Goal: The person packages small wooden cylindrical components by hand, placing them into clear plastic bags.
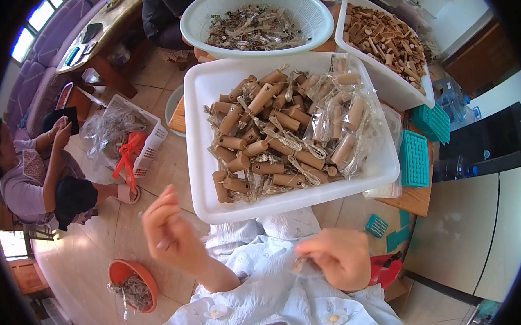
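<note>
At lower centre, the right hand (340,256) pinches a small clear packet (303,266) over the lap. The left hand (169,230), fingers curled together and empty, hangs just below the white tray's (204,136) near edge; open floor lies to its left.

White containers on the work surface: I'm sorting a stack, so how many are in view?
3. A square tray of wooden pieces nearest the hands, a round basket behind it, and another tray at right. More may be hidden.
</note>
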Demonstrator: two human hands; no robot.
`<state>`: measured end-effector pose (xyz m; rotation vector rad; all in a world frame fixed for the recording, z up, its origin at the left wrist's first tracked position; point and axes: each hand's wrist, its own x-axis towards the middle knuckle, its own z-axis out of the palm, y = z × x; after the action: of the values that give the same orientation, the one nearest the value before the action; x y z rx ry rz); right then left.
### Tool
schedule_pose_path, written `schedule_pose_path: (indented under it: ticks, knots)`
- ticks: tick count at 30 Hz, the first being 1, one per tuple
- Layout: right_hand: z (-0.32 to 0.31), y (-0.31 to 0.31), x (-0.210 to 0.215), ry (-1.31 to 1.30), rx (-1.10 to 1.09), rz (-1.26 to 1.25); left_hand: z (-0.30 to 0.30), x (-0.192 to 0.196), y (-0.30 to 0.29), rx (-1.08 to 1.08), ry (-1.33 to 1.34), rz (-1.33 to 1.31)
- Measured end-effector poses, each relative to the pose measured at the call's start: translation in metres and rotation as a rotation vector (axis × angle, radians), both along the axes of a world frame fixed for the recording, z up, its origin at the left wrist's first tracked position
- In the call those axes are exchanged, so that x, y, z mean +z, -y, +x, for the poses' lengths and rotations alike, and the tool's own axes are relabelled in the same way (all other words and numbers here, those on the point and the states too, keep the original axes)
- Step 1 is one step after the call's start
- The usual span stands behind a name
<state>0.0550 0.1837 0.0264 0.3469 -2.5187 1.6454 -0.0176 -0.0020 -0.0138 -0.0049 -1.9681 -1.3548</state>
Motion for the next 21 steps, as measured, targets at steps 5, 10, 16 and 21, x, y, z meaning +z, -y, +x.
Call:
schedule_pose_path:
  ticks: [5, 10, 16, 21]
  knots:
    - [-0.009, 0.006, -0.014, -0.036, -0.138, -0.179, 0.022, -0.007, -0.013, -0.445, -0.248, 0.408]
    - [-0.007, 0.006, -0.018, -0.011, -0.116, -0.305, 0.031, -0.017, -0.021, -0.925, -0.093, 0.494]
    - [-0.009, 0.01, -0.015, 0.064, -0.004, -0.382, 0.021, 0.002, -0.02, -0.875, 0.149, 0.034]
    - [-0.004, 0.014, -0.023, 0.209, 0.022, -0.821, 0.02, -0.007, -0.023, -0.863, -0.095, 0.061]
